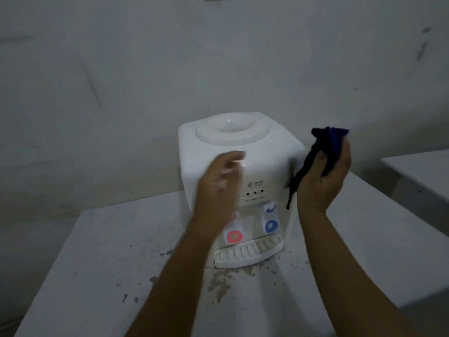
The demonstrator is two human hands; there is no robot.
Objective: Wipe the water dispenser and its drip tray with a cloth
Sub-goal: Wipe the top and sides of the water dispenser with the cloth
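The right hand [324, 176] is clenched round a bunched dark blue cloth [323, 152], held up just beside the dispenser's [243, 154] right flank, one tail hanging loose; the left hand [218, 183], blurred, is spread and empty in front of the left front corner, contact unclear. The cloth looks soft and limp, best wadded in the palm. The dispenser, on a stained table [97, 263], looks light, smooth plastic, likely to slide, so brace its top; the tray [247, 251] at its foot probably lifts out.

Water dispenser [243, 152] backed near wall [145, 69], open table [97, 263] left, right, before drip tray [247, 254]
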